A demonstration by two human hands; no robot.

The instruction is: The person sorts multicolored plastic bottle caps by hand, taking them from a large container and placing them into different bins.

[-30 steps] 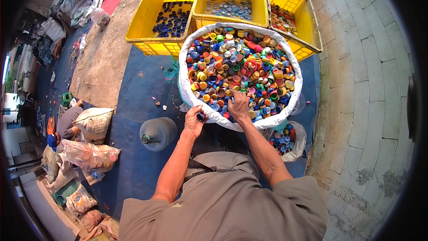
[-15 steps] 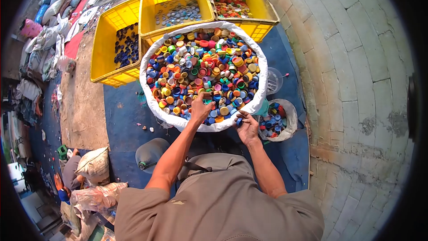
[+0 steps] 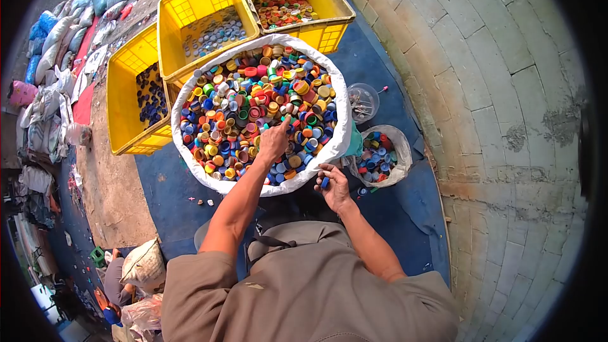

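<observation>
A large white sack (image 3: 345, 98) with a rolled rim stands before me, heaped with mixed coloured bottle caps (image 3: 253, 112). My left hand (image 3: 274, 142) is over the heap, its index finger stretched out at the caps and nothing visible in its grasp; the other fingers are partly hidden. Just outside the sack's near right rim, my right hand (image 3: 334, 190) is curled, palm up, around a dark blue bottle cap (image 3: 325, 182).
Behind the sack stand three yellow crates: one with dark blue caps (image 3: 120, 101), one with pale caps (image 3: 174, 12), one with red and orange caps (image 3: 339, 9). At right are a smaller cap-filled bag (image 3: 402, 158) and a clear tub (image 3: 363, 102). Another person (image 3: 115, 282) is at lower left.
My left hand has reached farther into the heap, its index finger now extended. My right hand, still with the blue cap, is slightly lower. The whole view has shifted and turned.
</observation>
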